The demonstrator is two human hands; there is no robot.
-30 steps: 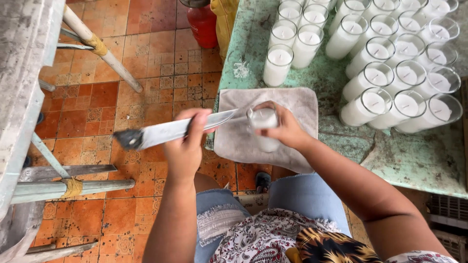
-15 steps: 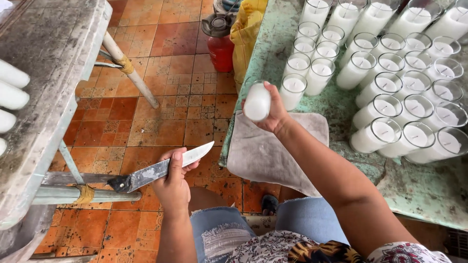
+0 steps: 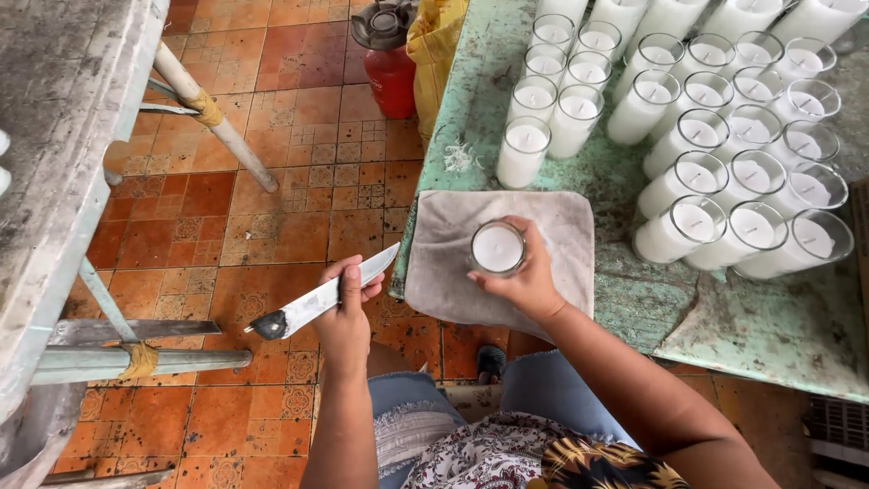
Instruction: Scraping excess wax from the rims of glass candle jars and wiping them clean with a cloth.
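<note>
1. Whereas half a second ago our right hand (image 3: 525,281) held the glass candle (image 3: 497,248) up in the air, we now have it down, standing upright on the grey cloth (image 3: 453,272) at the surface's (image 3: 769,326) edge.
2. Our left hand (image 3: 346,312) has drawn the knife (image 3: 321,297) back over the tiled floor (image 3: 272,199), clear of the candle.
3. Right grip: fingers wrapped around the glass from the side. Left grip: closed tight on the knife.
</note>
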